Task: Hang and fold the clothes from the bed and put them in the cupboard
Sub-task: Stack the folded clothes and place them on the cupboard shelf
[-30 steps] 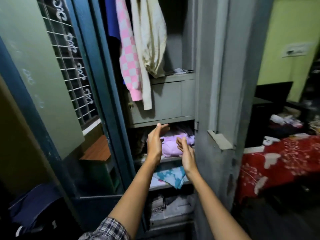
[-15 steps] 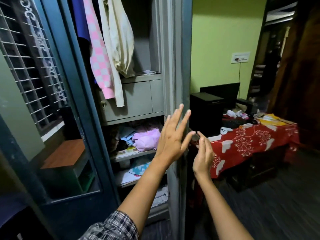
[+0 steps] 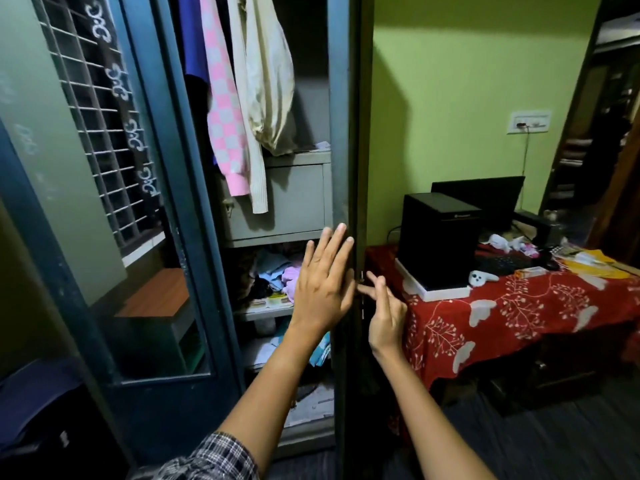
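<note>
**Head view.**
- The left grip (image 3: 323,282) was spread flat with its fingers straight, at the free edge of the right door (image 3: 353,133) of the cupboard (image 3: 311,98). It was clamped on nothing.
- The right grip (image 3: 384,315) was just beside the same edge on the door's outer side. Its fingers were loosely bent and apart, with the tips near a small fitting, and nothing was seen held.
- The clothes were inside the cupboard. A folded pile (image 3: 277,277) lay on the middle shelf. A pink checked garment (image 3: 225,109) and a cream garment (image 3: 268,81) hung above the grey locker (image 3: 294,199).

**Handling (judged).**
- The clothes looked soft, light and limp. The pile would slump if pulled by one corner, so it is best lifted from beneath with both grips.
- The hung pieces are best taken at the hanger or shoulders.
- The door looked like stiff metal and should swing most easily when pushed at its free edge.

**Hidden or unclear.**
- The bed was not in view.
- The tops of the hung garments and any hangers were cut off by the frame.
- The left grip covered part of the pile, and the lower shelves were dim.
- Contact between the right fingertips and the door could not be confirmed.
- The small items on the red-clothed worktop (image 3: 519,306) were too small to identify.
</note>
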A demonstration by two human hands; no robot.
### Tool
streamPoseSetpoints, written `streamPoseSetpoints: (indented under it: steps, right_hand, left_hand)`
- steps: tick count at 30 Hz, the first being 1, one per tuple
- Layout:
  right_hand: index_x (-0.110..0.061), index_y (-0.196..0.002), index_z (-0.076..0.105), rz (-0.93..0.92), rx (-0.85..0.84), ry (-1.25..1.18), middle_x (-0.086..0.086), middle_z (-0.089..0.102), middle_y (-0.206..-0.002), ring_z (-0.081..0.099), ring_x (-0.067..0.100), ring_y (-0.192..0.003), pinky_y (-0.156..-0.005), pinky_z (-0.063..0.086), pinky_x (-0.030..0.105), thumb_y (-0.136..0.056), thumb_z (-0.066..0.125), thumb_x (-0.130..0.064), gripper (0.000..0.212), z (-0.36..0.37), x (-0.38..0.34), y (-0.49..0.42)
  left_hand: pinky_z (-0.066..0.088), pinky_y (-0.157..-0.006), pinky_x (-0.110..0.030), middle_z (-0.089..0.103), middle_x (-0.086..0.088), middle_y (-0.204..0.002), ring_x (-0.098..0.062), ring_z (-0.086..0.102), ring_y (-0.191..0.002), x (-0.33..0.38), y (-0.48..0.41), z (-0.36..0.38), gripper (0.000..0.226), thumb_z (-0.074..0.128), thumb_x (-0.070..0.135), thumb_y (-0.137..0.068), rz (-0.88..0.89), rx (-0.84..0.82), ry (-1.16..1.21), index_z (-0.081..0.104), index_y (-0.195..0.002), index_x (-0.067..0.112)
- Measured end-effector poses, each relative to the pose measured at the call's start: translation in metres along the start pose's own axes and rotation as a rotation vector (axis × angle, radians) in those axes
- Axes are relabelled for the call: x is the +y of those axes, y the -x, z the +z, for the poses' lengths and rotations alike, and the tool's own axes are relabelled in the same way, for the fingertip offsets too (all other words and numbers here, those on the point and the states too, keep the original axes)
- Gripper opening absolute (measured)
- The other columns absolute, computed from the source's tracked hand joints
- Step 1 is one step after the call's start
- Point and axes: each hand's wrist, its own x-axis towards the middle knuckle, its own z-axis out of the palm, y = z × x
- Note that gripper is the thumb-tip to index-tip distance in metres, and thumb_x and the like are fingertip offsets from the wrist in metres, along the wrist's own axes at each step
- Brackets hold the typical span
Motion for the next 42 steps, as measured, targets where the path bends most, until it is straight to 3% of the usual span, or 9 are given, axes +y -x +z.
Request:
streamPoseSetpoints:
  steps: [5, 7, 10, 15, 20, 24, 27, 31, 42]
  right_hand:
    - [-0.012, -0.109, 0.068, -0.04, -0.172, 0.066, -0.008, 0.058, -0.115, 0.05, 0.016, -0.123, -0.099, 0.034, 0.011, -0.091, 0.057, -0.015, 0.021, 0.026, 0.026, -0.014]
    - [-0.009, -0.116, 0.065, -0.077, -0.176, 0.167, 0.0, 0.058, -0.125, 0.046, 0.022, -0.128, -0.107, 0.033, 0.02, -0.088, 0.063, -0.007, 0.028, 0.037, 0.039, -0.021]
    - [-0.007, -0.129, 0.056, -0.096, -0.336, 0.346, 0.01, 0.044, -0.143, 0.033, 0.025, -0.138, -0.114, 0.026, 0.039, -0.086, 0.066, -0.017, 0.045, 0.056, 0.054, -0.028]
    - [-0.011, -0.143, 0.036, -0.223, -0.593, 0.505, 0.006, 0.023, -0.155, 0.017, 0.024, -0.145, -0.117, 0.015, 0.041, -0.089, 0.062, -0.021, 0.061, 0.097, 0.068, -0.023]
    - [-0.016, -0.149, 0.022, -0.324, -0.632, 0.643, 0.002, 0.013, -0.158, 0.011, 0.023, -0.146, -0.117, 0.011, 0.048, -0.091, 0.057, -0.02, 0.068, 0.128, 0.084, -0.026]
    - [-0.019, -0.149, 0.024, -0.438, -0.623, 0.731, 0.005, 0.018, -0.157, 0.013, 0.021, -0.145, -0.114, 0.007, 0.056, -0.088, 0.06, -0.026, 0.071, 0.158, 0.098, -0.036]
    - [-0.02, -0.148, 0.027, -0.511, -0.606, 0.774, 0.009, 0.024, -0.155, 0.013, 0.022, -0.144, -0.11, 0.014, 0.063, -0.078, 0.068, -0.015, 0.081, 0.182, 0.113, -0.04]
    - [-0.017, -0.148, 0.02, -0.518, -0.515, 0.804, 0.018, 0.016, -0.156, 0.004, 0.029, -0.145, -0.112, 0.008, 0.059, -0.074, 0.069, -0.016, 0.089, 0.215, 0.132, -0.049]
    - [-0.005, -0.143, 0.034, -0.518, -0.397, 0.828, 0.026, 0.019, -0.152, 0.022, 0.039, -0.14, -0.108, 0.034, 0.052, -0.074, 0.076, -0.017, 0.081, 0.306, 0.183, -0.09]
  left_hand:
    - [0.008, -0.119, -0.037, 0.028, -0.011, -0.15, -0.016, 0.008, -0.145, -0.023, 0.009, -0.008, 0.061, 0.05, 0.016, -0.08, -0.114, 0.031, -0.128, 0.036, -0.139, 0.009]
    - [0.007, -0.119, -0.037, 0.024, -0.01, -0.151, -0.016, 0.006, -0.145, -0.036, 0.013, -0.012, 0.062, 0.048, 0.016, -0.08, -0.145, 0.022, -0.197, 0.034, -0.14, 0.009]
    - [0.008, -0.118, -0.038, 0.025, -0.013, -0.151, -0.017, 0.005, -0.145, -0.054, 0.017, -0.015, 0.063, 0.046, 0.008, -0.078, -0.202, 0.032, -0.284, 0.036, -0.14, 0.007]
    - [0.005, -0.119, -0.035, 0.023, -0.013, -0.151, -0.017, 0.002, -0.145, -0.082, 0.023, -0.019, 0.059, 0.039, 0.002, -0.079, -0.26, -0.041, -0.377, 0.039, -0.139, 0.0]
    - [0.0, -0.119, -0.032, 0.016, -0.01, -0.154, -0.015, -0.006, -0.145, -0.12, 0.033, -0.017, 0.063, 0.039, 0.009, -0.082, -0.335, -0.157, -0.42, 0.03, -0.144, 0.002]
    - [-0.007, -0.117, -0.03, 0.007, -0.005, -0.155, -0.013, -0.013, -0.144, -0.158, 0.037, -0.005, 0.069, 0.047, 0.012, -0.084, -0.412, -0.171, -0.477, 0.02, -0.147, 0.006]
    - [-0.012, -0.116, -0.028, 0.002, -0.005, -0.156, -0.013, -0.014, -0.144, -0.189, 0.038, 0.005, 0.071, 0.048, 0.019, -0.089, -0.454, -0.187, -0.49, 0.009, -0.149, 0.01]
    - [-0.012, -0.116, -0.028, 0.003, -0.004, -0.156, -0.013, -0.015, -0.144, -0.236, 0.036, 0.014, 0.072, 0.046, 0.022, -0.089, -0.46, -0.209, -0.511, 0.007, -0.149, 0.011]
    - [-0.006, -0.115, -0.032, -0.002, -0.004, -0.156, -0.012, -0.012, -0.143, -0.356, 0.02, 0.053, 0.069, 0.041, 0.028, -0.093, -0.402, -0.282, -0.427, 0.004, -0.149, 0.01]
